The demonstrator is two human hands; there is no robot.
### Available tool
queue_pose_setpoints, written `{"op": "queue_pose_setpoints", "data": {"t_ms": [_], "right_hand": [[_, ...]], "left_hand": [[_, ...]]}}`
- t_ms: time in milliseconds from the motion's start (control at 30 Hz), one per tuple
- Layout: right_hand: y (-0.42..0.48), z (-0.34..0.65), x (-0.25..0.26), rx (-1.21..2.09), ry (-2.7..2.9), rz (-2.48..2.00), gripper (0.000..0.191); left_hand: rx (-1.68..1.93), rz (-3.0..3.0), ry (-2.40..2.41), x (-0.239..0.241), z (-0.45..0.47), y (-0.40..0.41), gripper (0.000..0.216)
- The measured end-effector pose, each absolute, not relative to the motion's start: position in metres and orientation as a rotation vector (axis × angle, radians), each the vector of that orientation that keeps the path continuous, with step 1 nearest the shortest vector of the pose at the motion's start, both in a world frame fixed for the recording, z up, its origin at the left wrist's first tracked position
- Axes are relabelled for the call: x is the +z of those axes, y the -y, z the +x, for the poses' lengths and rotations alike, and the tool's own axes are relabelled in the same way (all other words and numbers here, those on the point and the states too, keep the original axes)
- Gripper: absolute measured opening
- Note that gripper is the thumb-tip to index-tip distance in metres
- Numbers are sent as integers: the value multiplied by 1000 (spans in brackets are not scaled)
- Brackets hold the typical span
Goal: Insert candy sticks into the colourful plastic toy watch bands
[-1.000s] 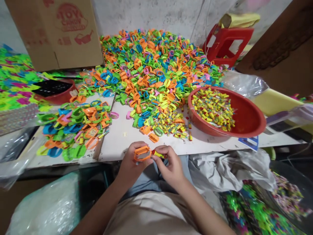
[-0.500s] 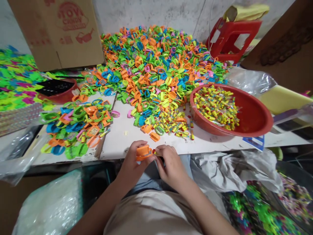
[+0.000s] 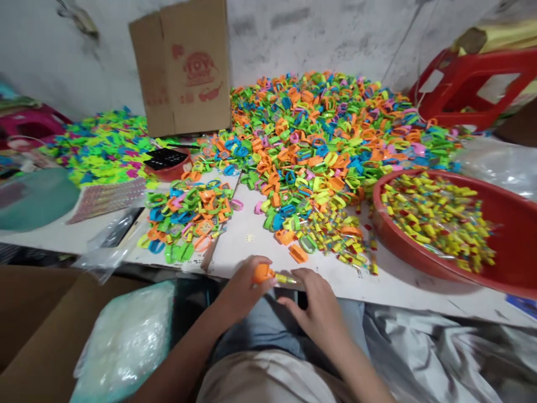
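Observation:
My left hand (image 3: 242, 291) grips an orange toy watch (image 3: 262, 273) above the table's front edge. A small yellow candy tube (image 3: 285, 279) sticks out from the watch toward the right; how it is joined is hidden by my fingers. My right hand (image 3: 318, 298) is just right of the tube's end, thumb and fingers apart, holding nothing. Beyond my hands lie a heap of coloured toy watches (image 3: 319, 129) and a loose pile of yellow tubes (image 3: 339, 235). A smaller pile of watches (image 3: 188, 215) lies to the left.
A red basin (image 3: 386, 240) with wrapped yellow tubes stands at right. Behind are a cardboard box (image 3: 188, 67), a red stool (image 3: 474, 84) and a small red bowl (image 3: 180, 169) with black pieces. A plastic-wrapped bundle (image 3: 130, 330) sits below the table's left side.
My right hand has let go of the tube and drawn back to the right, its fingers opening. The watch stays in my left hand. The view has swung left.

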State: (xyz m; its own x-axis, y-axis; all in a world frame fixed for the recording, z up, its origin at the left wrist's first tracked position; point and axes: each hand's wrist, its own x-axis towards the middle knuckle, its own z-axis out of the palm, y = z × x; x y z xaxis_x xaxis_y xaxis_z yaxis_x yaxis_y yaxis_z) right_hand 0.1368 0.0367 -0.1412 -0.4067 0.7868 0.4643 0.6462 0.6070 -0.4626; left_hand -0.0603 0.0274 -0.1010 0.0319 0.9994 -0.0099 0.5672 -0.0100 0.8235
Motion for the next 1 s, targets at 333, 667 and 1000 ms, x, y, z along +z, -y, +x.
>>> {"op": "queue_pose_setpoints", "data": {"t_ms": [333, 667, 1000], "right_hand": [[-42, 152, -159, 294, 2161, -1060, 27], [-37, 148, -164, 360, 2194, -1048, 21], [-41, 155, -170, 407, 2181, -1120, 20]], "left_hand": [[1316, 1790, -2401, -96, -237, -62, 39], [1222, 1836, -2678, -124, -248, -78, 44], [1193, 1950, -2697, -131, -241, -74, 53]]}}
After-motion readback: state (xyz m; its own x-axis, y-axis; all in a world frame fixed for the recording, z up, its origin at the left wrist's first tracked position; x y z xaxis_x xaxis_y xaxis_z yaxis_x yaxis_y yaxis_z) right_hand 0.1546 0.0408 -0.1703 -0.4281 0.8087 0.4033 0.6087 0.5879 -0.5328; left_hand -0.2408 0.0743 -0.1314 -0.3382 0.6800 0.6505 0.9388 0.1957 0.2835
